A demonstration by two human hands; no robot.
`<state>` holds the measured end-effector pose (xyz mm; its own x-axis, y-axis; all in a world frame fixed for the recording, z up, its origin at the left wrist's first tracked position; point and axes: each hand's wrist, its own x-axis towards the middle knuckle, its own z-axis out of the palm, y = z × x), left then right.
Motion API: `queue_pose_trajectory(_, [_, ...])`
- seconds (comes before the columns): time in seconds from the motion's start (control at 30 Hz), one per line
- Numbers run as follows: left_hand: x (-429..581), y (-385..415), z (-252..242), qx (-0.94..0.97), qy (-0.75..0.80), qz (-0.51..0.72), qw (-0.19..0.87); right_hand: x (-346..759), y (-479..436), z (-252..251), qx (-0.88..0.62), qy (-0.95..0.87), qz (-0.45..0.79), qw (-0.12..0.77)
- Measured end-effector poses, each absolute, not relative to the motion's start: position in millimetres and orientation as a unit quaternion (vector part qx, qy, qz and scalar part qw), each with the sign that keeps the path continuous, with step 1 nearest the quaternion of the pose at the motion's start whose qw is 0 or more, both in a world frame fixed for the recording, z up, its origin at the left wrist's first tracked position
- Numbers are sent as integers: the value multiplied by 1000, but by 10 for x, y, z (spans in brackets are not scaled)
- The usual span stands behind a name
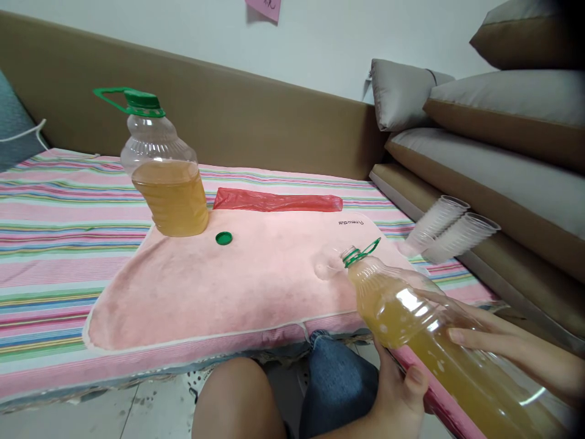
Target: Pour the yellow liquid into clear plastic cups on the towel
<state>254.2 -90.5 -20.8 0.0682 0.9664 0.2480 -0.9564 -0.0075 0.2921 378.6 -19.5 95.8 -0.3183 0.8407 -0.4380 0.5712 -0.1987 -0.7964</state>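
Tilted, ribbed plastic bottle [436, 353]; round-cornered mat [256, 274]

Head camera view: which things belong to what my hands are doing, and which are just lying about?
Apparently in use:
tilted open bottle, in left hand and right hand;
clear plastic cup at its mouth;
loose green bottle cap.

Apparently just lying about:
capped bottle;
red plastic film;
stacked transparent cups, perhaps spares;
stacked cushions.

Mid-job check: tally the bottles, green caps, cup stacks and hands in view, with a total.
Bottles: 2 (standing bottle, tilted bottle)
Green caps: 2 (fitted cap, loose cap)
Cup stacks: 2 (left stack, right stack)
Hands: 2 (left hand, right hand)
Total: 8
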Motion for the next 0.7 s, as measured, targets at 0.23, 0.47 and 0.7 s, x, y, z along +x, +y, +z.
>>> queue_pose_trajectory(0.23, [2540, -920, -179, 191, 32, 689, 699, 3743, -207, 984, -570, -625, 519, 127])
queue_pose_trajectory(0.47, [2530, -925, -166, 186, 36, 686, 703, 3732, -218, 1014, -582, -626, 500, 140])
queue_pose_trajectory(0.7, [2498, -931, -156, 191, 35, 683, 704, 3708, -208, 1020, -570, -644, 491, 139])
